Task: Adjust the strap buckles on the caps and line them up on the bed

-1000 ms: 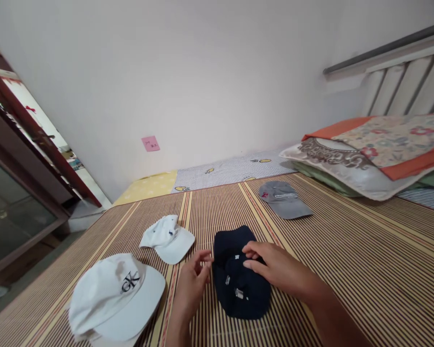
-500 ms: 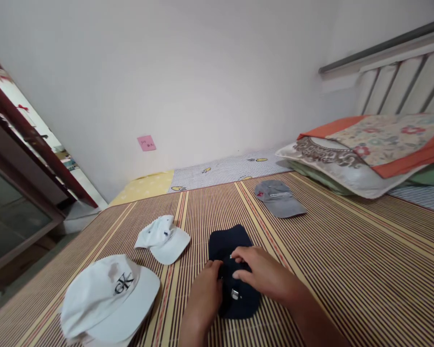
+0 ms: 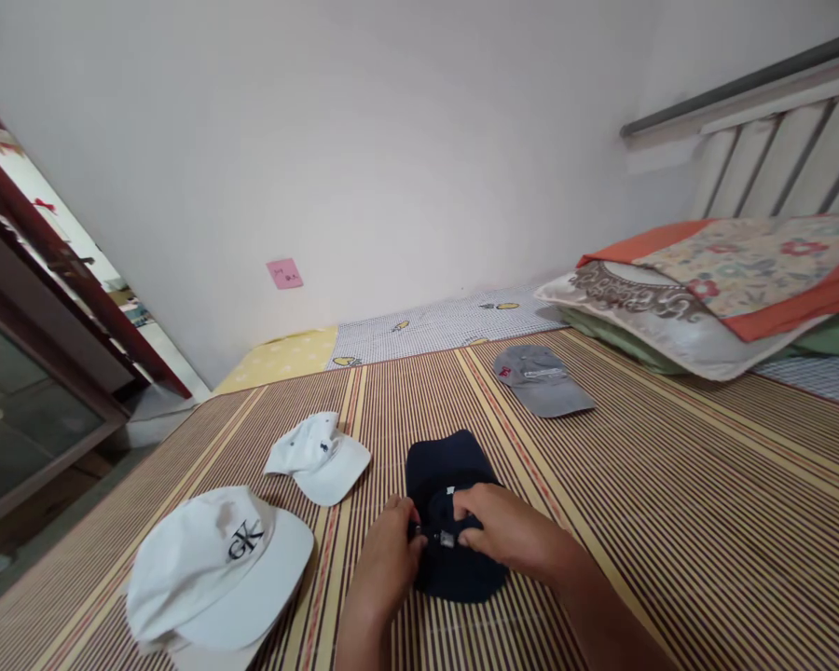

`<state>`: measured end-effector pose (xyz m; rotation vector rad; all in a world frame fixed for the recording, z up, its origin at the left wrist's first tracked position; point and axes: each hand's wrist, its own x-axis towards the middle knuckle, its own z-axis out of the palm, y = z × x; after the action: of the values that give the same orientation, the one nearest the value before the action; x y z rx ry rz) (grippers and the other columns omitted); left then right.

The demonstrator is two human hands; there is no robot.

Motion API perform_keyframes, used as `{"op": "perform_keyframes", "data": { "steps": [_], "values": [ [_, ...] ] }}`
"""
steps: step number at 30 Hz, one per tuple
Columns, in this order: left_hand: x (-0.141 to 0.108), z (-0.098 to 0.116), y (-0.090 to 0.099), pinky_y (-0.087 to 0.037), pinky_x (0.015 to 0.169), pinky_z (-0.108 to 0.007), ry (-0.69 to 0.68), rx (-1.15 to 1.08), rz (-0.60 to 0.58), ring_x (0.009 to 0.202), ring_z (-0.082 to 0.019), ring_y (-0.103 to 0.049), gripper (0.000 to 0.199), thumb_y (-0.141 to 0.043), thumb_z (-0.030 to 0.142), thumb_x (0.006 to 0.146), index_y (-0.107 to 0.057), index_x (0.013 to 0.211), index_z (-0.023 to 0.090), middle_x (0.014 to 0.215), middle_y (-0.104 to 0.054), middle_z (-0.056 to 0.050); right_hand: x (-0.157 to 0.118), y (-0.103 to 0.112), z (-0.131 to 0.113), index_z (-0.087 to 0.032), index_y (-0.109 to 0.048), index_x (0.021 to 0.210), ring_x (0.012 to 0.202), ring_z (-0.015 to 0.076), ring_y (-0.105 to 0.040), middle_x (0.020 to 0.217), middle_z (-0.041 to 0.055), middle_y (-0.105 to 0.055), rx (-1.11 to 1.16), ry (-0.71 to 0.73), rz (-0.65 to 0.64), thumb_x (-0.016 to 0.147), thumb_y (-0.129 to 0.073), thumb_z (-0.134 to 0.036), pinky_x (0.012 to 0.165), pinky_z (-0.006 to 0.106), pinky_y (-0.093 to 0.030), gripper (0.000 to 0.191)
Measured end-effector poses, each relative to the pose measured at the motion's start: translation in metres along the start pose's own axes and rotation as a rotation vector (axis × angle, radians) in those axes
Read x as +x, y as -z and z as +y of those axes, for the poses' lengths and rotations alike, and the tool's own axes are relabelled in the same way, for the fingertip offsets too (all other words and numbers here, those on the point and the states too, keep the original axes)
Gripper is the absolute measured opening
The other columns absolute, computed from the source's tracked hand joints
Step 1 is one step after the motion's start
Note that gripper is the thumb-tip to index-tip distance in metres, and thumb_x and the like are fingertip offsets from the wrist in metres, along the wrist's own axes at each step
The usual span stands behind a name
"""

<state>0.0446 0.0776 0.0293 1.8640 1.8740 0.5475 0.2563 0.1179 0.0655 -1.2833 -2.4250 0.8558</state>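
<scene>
At the lower centre of the frame, a navy-blue fabric baseball cap (image 3: 454, 580) lies with its inside showing, its long axis running bottom to top, the brim toward the top. The left hand (image 3: 388, 550) pinches its strap near the metal buckle (image 3: 447, 539); the right hand's (image 3: 507, 527) thumb and forefinger touch the cap, grip unclear.

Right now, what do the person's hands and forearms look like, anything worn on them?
The left hand and right hand are bare, with no gloves, rings or watches showing. The forearms are bare too: no sleeves, cables or markings in view.
</scene>
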Motion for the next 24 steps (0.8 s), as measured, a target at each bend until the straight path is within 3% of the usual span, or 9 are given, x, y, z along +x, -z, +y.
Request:
{"op": "perform_keyframes", "data": {
  "steps": [7, 10, 14, 17, 21, 24],
  "values": [
    [-0.002, -0.016, 0.01, -0.038, 0.068, -0.029, -0.053, -0.264, 0.023, 0.078, -0.021, -0.059, 0.01, -0.055, 0.013, 0.079, -0.059, 0.082, 0.022, 0.079, -0.063, 0.0, -0.006, 0.013, 0.006, -0.02, -0.063, 0.08, 0.077, 0.0166, -0.062, 0.079, -0.0014, -0.068, 0.344, 0.086, 0.004, 0.078, -0.067, -0.013, 0.065, 0.026, -0.037, 0.009],
    [-0.004, -0.017, 0.011, -0.037, 0.057, -0.026, -0.051, -0.41, 0.031, 0.063, -0.017, -0.054, 0.007, -0.055, 0.02, 0.083, -0.062, 0.083, 0.022, 0.072, -0.059, 0.002, -0.009, 0.019, 0.009, -0.02, -0.066, 0.093, 0.073, 0.0152, -0.063, 0.078, -0.0017, -0.072, 0.534, 0.119, -0.047, 0.079, -0.064, -0.012, 0.065, 0.026, -0.039, 0.016],
    [-0.006, -0.01, 0.013, -0.027, 0.042, -0.023, 0.004, -0.601, -0.052, 0.041, -0.01, -0.035, 0.013, -0.054, 0.034, 0.088, -0.058, 0.089, 0.022, 0.063, -0.045, 0.008, -0.013, 0.024, 0.013, -0.019, -0.069, 0.113, 0.074, 0.015, -0.065, 0.077, -0.002, -0.073, 0.631, 0.136, -0.065, 0.08, -0.064, -0.014, 0.069, 0.027, -0.042, 0.033],
    [-0.007, -0.004, 0.018, -0.027, 0.044, -0.022, -0.024, -0.717, -0.079, 0.045, -0.009, -0.033, 0.018, -0.059, 0.04, 0.088, -0.058, 0.091, 0.021, 0.062, -0.04, 0.009, -0.015, 0.029, 0.017, -0.02, -0.071, 0.114, 0.074, 0.0145, -0.065, 0.076, -0.0032, -0.07, 0.705, 0.14, -0.029, 0.079, -0.069, -0.017, 0.07, 0.027, -0.044, 0.036],
    [-0.008, -0.001, 0.024, -0.035, 0.053, -0.023, -0.092, -0.771, -0.11, 0.057, -0.01, -0.04, 0.028, -0.068, 0.046, 0.088, -0.063, 0.095, 0.02, 0.07, -0.046, 0.006, -0.02, 0.037, 0.023, -0.021, -0.069, 0.12, 0.082, 0.017, -0.07, 0.085, -0.0004, -0.071, 0.864, 0.163, 0.048, 0.08, -0.074, -0.027, 0.078, 0.031, -0.05, 0.041],
    [-0.008, 0.001, 0.025, -0.031, 0.053, -0.023, -0.102, -0.785, -0.127, 0.056, -0.01, -0.037, 0.036, -0.068, 0.055, 0.089, -0.063, 0.092, 0.019, 0.068, -0.043, 0.006, -0.026, 0.045, 0.026, -0.022, -0.067, 0.123, 0.088, 0.0192, -0.072, 0.091, 0.002, -0.074, 0.974, 0.197, 0.094, 0.082, -0.076, -0.032, 0.084, 0.035, -0.053, 0.044]
  ]
}}
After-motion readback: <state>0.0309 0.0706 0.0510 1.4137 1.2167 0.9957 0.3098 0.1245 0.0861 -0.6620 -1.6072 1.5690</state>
